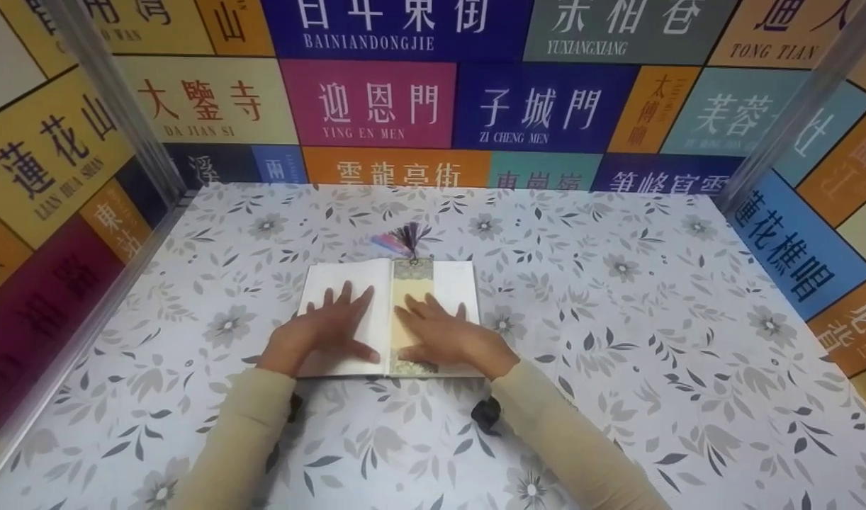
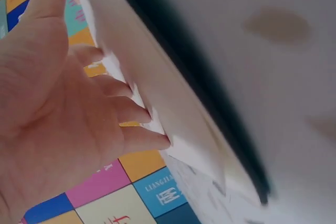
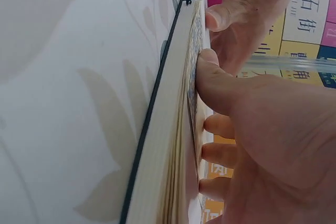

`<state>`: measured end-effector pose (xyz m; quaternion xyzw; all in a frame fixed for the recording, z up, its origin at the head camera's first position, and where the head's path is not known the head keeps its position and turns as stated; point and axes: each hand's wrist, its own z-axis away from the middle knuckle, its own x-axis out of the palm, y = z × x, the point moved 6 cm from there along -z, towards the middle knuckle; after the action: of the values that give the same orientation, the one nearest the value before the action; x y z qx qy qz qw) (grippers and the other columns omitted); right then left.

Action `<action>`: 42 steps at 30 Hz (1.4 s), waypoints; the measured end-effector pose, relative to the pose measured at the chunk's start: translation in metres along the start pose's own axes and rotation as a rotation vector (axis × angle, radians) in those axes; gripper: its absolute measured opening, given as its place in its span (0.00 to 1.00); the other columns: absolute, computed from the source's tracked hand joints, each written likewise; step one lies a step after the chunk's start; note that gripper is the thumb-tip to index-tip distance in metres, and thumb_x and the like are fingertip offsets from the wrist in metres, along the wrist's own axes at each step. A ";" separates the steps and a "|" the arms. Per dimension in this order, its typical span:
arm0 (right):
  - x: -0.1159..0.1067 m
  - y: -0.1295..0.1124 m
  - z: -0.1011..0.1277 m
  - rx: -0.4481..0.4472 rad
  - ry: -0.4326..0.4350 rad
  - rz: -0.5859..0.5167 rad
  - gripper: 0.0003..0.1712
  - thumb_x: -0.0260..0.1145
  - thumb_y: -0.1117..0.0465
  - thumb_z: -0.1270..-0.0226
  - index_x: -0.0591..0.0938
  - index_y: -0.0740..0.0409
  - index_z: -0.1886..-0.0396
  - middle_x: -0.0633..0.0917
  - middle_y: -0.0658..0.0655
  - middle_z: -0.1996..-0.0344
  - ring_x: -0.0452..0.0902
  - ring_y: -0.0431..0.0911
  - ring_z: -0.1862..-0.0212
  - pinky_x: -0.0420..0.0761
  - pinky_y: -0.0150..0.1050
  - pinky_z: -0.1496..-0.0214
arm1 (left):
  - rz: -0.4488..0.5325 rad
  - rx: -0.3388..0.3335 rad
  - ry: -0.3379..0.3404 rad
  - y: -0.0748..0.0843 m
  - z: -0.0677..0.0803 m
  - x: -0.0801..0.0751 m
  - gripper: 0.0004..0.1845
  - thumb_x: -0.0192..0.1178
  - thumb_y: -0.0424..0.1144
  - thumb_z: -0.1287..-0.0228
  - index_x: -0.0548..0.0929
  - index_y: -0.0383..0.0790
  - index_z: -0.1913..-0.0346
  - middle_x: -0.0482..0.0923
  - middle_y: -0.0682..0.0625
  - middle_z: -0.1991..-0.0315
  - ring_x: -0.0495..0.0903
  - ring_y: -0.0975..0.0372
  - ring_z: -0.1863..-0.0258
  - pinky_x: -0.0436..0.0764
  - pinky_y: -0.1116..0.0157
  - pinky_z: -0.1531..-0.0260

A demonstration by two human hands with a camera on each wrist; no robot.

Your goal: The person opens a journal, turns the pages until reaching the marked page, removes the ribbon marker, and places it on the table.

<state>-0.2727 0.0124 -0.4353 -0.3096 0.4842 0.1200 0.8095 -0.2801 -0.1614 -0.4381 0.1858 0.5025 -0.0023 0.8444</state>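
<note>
An open book point(image 1: 456, 283) with blank white pages lies flat in the middle of the table. A patterned bookmark point(image 1: 412, 270) lies along the inner edge of its right page, and the bookmark's dark tassel point(image 1: 409, 236) fans out past the book's top edge. My left hand point(image 1: 328, 328) rests flat on the left page with fingers spread and straight. My right hand point(image 1: 440, 334) lies flat on the right page, over the bookmark's lower part. In the left wrist view the fingers point(image 2: 123, 111) press the page point(image 2: 157, 93). In the right wrist view the fingers point(image 3: 215, 124) press the book point(image 3: 173, 145) edge.
The table carries a grey floral cloth point(image 1: 617, 319). Walls of coloured sign panels point(image 1: 376, 103) with Chinese characters close it in at the back and both sides, with metal posts point(image 1: 121, 106) at the back corners. Black wrist straps point(image 1: 487, 412) show below both sleeves.
</note>
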 end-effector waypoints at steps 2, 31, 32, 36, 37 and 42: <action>0.000 0.002 0.000 0.000 0.009 -0.005 0.46 0.55 0.39 0.26 0.48 0.47 0.18 0.42 0.55 0.17 0.30 0.58 0.17 0.33 0.73 0.24 | -0.007 0.004 -0.010 0.001 -0.001 0.001 0.63 0.65 0.66 0.43 0.37 0.42 0.19 0.27 0.29 0.21 0.32 0.30 0.23 0.40 0.30 0.28; -0.004 0.000 -0.001 0.009 0.085 -0.079 0.47 0.63 0.40 0.31 0.54 0.47 0.19 0.47 0.57 0.18 0.35 0.57 0.17 0.34 0.68 0.21 | 0.130 -0.114 -0.079 -0.008 -0.007 0.003 0.57 0.61 0.71 0.43 0.34 0.68 0.21 0.17 0.39 0.21 0.21 0.39 0.22 0.30 0.27 0.31; -0.005 0.000 -0.001 0.003 0.095 -0.094 0.48 0.64 0.40 0.32 0.55 0.47 0.19 0.48 0.57 0.18 0.36 0.57 0.17 0.35 0.67 0.21 | 0.141 -0.115 -0.080 -0.009 -0.007 0.004 0.57 0.62 0.70 0.43 0.34 0.67 0.21 0.17 0.39 0.21 0.21 0.39 0.22 0.30 0.28 0.30; -0.011 -0.001 -0.003 -0.039 0.184 -0.158 0.51 0.68 0.43 0.34 0.54 0.51 0.19 0.54 0.61 0.19 0.46 0.58 0.18 0.44 0.63 0.18 | 0.181 -0.117 -0.087 -0.010 -0.005 0.006 0.58 0.64 0.67 0.43 0.34 0.66 0.21 0.15 0.39 0.22 0.18 0.40 0.23 0.26 0.31 0.29; -0.013 -0.001 -0.003 -0.047 0.219 -0.171 0.51 0.68 0.44 0.34 0.54 0.52 0.19 0.56 0.61 0.20 0.50 0.58 0.19 0.48 0.61 0.19 | 0.185 -0.113 -0.085 -0.010 -0.005 0.005 0.58 0.64 0.66 0.42 0.34 0.65 0.21 0.15 0.39 0.22 0.17 0.39 0.23 0.25 0.30 0.30; -0.026 0.008 -0.006 0.001 0.407 -0.286 0.47 0.71 0.52 0.35 0.59 0.57 0.21 0.67 0.64 0.29 0.69 0.58 0.30 0.69 0.54 0.25 | 0.150 -0.078 -0.080 -0.007 -0.006 0.003 0.58 0.63 0.66 0.41 0.35 0.60 0.20 0.15 0.34 0.23 0.18 0.34 0.25 0.28 0.25 0.33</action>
<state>-0.2941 0.0176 -0.4178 -0.3922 0.5885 -0.0608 0.7043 -0.2848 -0.1652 -0.4453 0.1898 0.4529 0.0732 0.8681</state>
